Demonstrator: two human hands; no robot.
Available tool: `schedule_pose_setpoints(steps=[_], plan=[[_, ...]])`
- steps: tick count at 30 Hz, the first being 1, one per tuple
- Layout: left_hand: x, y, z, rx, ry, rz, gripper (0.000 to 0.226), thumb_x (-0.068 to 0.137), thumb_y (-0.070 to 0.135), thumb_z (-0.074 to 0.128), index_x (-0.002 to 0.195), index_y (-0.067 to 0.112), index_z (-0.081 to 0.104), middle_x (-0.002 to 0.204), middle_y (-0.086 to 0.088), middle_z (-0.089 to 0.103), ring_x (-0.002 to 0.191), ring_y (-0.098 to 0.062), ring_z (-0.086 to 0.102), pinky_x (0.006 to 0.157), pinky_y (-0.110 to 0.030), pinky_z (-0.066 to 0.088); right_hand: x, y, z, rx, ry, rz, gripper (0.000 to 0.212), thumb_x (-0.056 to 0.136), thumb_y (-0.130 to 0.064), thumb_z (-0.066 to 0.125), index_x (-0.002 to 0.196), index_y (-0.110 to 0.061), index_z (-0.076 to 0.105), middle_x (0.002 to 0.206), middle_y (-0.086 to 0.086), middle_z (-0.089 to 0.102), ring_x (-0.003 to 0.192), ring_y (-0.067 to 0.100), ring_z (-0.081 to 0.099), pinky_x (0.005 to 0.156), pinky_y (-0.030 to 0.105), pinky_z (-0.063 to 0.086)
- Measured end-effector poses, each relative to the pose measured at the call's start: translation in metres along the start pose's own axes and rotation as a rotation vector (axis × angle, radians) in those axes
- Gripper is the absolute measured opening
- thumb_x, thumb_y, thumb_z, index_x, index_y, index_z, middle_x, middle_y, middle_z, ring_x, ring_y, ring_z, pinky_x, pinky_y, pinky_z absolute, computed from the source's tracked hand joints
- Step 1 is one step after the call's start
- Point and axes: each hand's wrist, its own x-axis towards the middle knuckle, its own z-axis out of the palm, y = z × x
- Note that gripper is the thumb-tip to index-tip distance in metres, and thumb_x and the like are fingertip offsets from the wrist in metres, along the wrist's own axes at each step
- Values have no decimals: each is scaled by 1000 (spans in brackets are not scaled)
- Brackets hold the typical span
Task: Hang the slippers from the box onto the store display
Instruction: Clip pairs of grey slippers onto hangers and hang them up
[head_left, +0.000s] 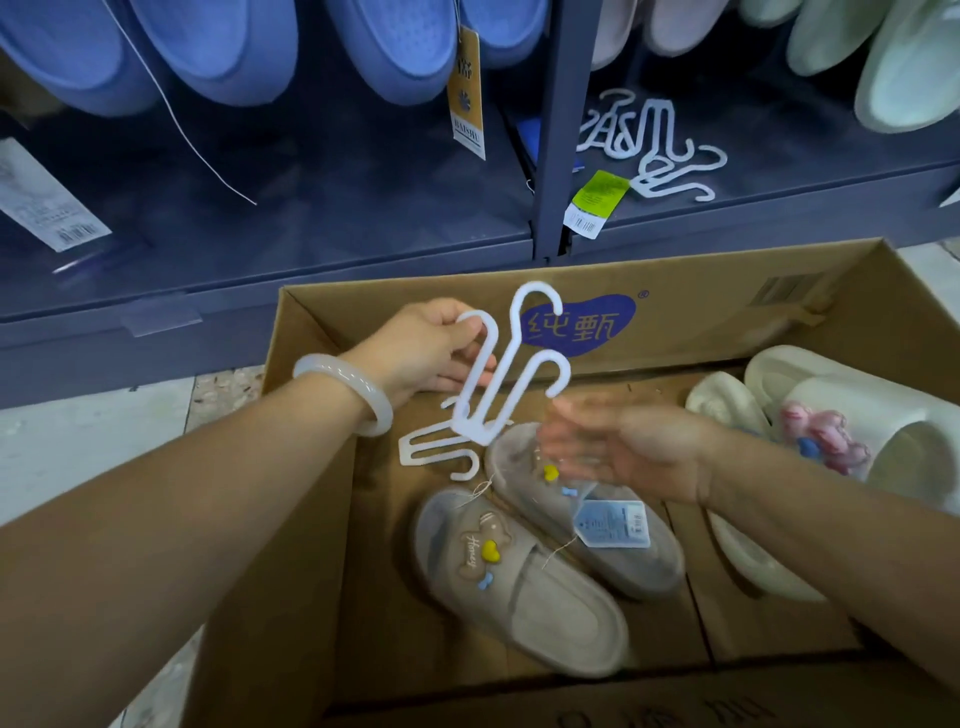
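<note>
Hangers (498, 379) pinched in your left hand (426, 348); your right hand (623, 447), fingers loosely spread, hovers over beige slippers (545, 587) in the box (727, 312).

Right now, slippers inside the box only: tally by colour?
Beige slippers with a yellow heart charm: 2
Cream-white slippers: 3 visible, partly hidden by the right hand and arm
Total: 5
</note>
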Motion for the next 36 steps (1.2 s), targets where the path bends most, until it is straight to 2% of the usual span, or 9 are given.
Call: schedule_pose_setpoints(steps=[3, 5, 12, 16, 21, 26, 30, 33, 36], plan=[[1, -6, 12, -192, 41, -45, 18, 100, 18, 41, 102, 14, 58, 97, -12, 71, 89, -26, 71, 83, -41, 56, 6, -6, 2, 21, 24, -96, 52, 58, -39, 69, 104, -16, 59, 111, 5, 65, 108, 21, 61, 83, 32, 51], [0, -6, 21, -406, 58, -79, 19, 101, 16, 38, 107, 11, 55, 98, -13, 69, 91, -26, 69, 83, -40, 55, 10, -6, 3, 57, 25, -123, 56, 63, -43, 68, 112, -17, 60, 113, 5, 68, 106, 20, 64, 83, 33, 51], [-8, -16, 53, -650, -24, -106, 20, 100, 8, 36, 105, 8, 56, 99, -13, 69, 89, -22, 68, 80, -33, 55, 18, 1, 2, 173, 72, -205, 24, 95, -24, 48, 113, -13, 61, 99, 8, 68, 85, 21, 65, 74, 36, 53], [-7, -20, 50, -411, -142, -151, 38, 88, -11, 40, 112, 12, 59, 113, -11, 68, 106, -24, 64, 98, -38, 47, 21, 9, -11, 66, 80, -246, 22, 98, -16, 42, 101, -14, 63, 93, 7, 68, 82, 19, 63, 73, 31, 52], [-7, -29, 35, -144, -224, -258, 40, 81, -15, 39, 93, 16, 62, 100, -4, 70, 92, -16, 67, 80, -27, 50, 20, 18, -33, -133, 49, -212, 24, 98, -14, 39, 107, -10, 61, 91, 8, 65, 80, 17, 61, 68, 25, 51], [0, -60, 29, 765, -196, -265, 16, 94, 11, 43, 86, 13, 57, 97, -10, 54, 84, -20, 52, 57, -17, 38, 10, 42, -51, -299, -234, 57, 26, 96, -6, 41, 95, -17, 64, 88, 3, 66, 83, 17, 62, 77, 32, 46], [0, -81, 30, 508, -261, -452, 18, 99, 16, 38, 101, 12, 56, 96, -13, 65, 84, -23, 64, 76, -30, 52, 5, 75, -61, -456, -300, 323, 18, 94, -10, 49, 92, -17, 65, 83, -1, 68, 76, 11, 66, 73, 31, 55], [2, -80, 37, 230, -241, -453, 22, 98, 18, 39, 88, 16, 58, 82, -4, 63, 71, -15, 60, 64, -24, 50, 8, 86, -67, -480, -187, 336, 11, 94, -16, 51, 93, -13, 61, 87, 3, 66, 79, 14, 65, 79, 36, 55], [5, -81, 45, 216, -265, -436, 24, 97, 30, 44, 93, 12, 60, 80, -3, 63, 70, -14, 60, 63, -23, 50, 12, 83, -68, -442, -71, 314, 12, 94, -17, 50, 94, -10, 59, 90, 7, 63, 79, 15, 64, 73, 33, 56]])
